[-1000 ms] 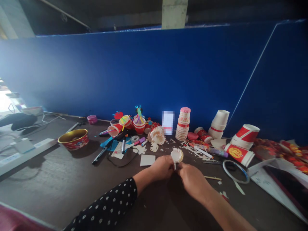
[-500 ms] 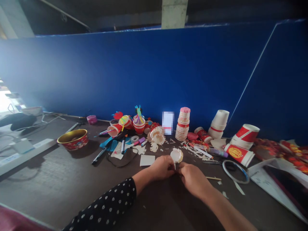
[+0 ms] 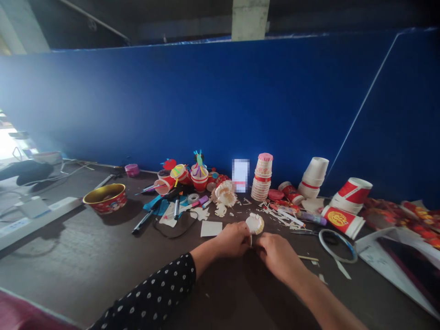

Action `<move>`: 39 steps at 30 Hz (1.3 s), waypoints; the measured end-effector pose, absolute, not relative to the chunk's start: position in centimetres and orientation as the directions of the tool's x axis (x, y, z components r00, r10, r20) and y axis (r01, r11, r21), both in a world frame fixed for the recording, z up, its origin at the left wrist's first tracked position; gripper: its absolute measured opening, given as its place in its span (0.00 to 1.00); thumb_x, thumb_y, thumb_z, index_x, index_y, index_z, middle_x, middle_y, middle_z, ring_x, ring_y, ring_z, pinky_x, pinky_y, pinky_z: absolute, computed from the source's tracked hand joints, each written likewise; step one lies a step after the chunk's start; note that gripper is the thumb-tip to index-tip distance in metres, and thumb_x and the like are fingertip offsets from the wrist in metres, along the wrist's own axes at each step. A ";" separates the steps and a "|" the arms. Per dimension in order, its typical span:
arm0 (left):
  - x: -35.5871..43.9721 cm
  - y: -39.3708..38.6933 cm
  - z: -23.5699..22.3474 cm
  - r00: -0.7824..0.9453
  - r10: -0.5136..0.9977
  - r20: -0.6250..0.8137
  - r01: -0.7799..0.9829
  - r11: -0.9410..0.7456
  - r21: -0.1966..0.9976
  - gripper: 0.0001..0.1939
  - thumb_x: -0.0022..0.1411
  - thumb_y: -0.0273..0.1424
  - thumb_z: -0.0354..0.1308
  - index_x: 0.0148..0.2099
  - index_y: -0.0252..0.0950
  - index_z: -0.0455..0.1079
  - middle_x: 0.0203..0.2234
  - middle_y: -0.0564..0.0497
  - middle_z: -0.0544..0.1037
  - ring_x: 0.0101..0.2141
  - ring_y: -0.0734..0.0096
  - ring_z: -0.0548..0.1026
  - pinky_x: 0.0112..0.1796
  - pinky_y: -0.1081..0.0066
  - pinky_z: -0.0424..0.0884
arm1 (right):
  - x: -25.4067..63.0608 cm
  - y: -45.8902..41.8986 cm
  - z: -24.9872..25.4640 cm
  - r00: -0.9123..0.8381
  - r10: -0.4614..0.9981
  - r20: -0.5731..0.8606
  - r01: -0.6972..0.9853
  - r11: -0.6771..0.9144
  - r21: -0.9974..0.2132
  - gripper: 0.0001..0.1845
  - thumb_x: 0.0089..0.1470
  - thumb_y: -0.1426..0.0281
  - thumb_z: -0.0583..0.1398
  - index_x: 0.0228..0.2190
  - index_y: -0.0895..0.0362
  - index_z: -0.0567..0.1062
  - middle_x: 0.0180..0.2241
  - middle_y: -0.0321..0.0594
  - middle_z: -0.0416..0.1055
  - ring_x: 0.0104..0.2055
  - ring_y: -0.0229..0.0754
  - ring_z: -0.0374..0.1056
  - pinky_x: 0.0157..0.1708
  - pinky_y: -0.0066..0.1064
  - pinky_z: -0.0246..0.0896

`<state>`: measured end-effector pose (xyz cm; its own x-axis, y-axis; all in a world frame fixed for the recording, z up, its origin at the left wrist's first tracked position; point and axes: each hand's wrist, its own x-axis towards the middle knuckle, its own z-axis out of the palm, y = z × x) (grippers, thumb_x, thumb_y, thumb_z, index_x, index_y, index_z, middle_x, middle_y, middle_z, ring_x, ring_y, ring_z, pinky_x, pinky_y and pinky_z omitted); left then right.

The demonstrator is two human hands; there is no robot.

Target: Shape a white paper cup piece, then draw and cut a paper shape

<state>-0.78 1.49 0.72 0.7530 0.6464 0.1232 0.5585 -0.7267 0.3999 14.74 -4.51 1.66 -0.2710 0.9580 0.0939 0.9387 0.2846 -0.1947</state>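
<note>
A small round white paper piece point(image 3: 255, 223) with a frilled, yellowish edge stands above the table between my hands. My left hand point(image 3: 234, 239) comes in from the left and is closed in a pinch on its lower left edge. A narrow white strip point(image 3: 250, 240) points down from the piece beside the left fingertips. Just to the right, my right hand point(image 3: 277, 254) is closed, its fingers curled close below the piece. What those fingertips hold, if anything, is hidden. A square of white paper point(image 3: 211, 228) lies left of my left hand.
Behind the hands are a ruffled white paper shape point(image 3: 224, 193), a cup stack point(image 3: 261, 178) and paper scraps point(image 3: 283, 220). Scissors point(image 3: 304, 232) and a tape ring point(image 3: 338, 246) lie right. A red-and-gold bowl point(image 3: 105, 199) and power strip point(image 3: 39, 220) stand left.
The paper piece has shifted slightly right and turned a little. My right fingers have moved slightly right, away from the left fingertips. My left hand stays almost in place.
</note>
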 end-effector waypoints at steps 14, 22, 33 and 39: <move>-0.4 2.4 -0.2 0.751 0.644 0.143 0.540 -0.725 0.428 0.05 0.49 0.23 0.57 0.29 0.34 0.74 0.31 0.49 0.73 0.35 0.70 0.70 0.37 0.75 0.65 | 12.7 -5.9 2.9 -0.321 0.947 0.029 0.937 0.313 0.155 0.16 0.51 0.80 0.51 0.28 0.60 0.77 0.28 0.46 0.75 0.31 0.44 0.71 0.29 0.30 0.57; -0.4 2.4 -0.4 0.720 0.676 0.157 0.552 -0.695 0.460 0.05 0.50 0.24 0.57 0.30 0.35 0.75 0.30 0.50 0.73 0.33 0.72 0.70 0.35 0.76 0.65 | 12.7 -5.7 1.5 -0.399 0.908 0.127 0.908 0.371 0.197 0.14 0.52 0.80 0.52 0.30 0.60 0.77 0.30 0.45 0.74 0.34 0.46 0.69 0.33 0.34 0.58; -0.5 2.6 -0.7 0.726 0.661 0.188 0.549 -0.722 0.421 0.06 0.54 0.27 0.56 0.31 0.34 0.75 0.28 0.50 0.73 0.32 0.71 0.70 0.33 0.76 0.64 | 12.8 -5.4 1.1 -0.396 0.909 0.132 0.907 0.365 0.212 0.14 0.51 0.80 0.52 0.32 0.60 0.77 0.32 0.46 0.74 0.36 0.45 0.68 0.33 0.34 0.56; -0.7 2.5 -0.5 0.699 0.688 0.197 0.558 -0.696 0.451 0.07 0.54 0.26 0.55 0.32 0.35 0.74 0.29 0.50 0.73 0.32 0.72 0.70 0.35 0.76 0.64 | 12.6 -5.3 1.3 -0.369 0.923 0.112 0.918 0.343 0.198 0.16 0.53 0.79 0.50 0.37 0.60 0.76 0.37 0.47 0.72 0.39 0.47 0.66 0.35 0.35 0.55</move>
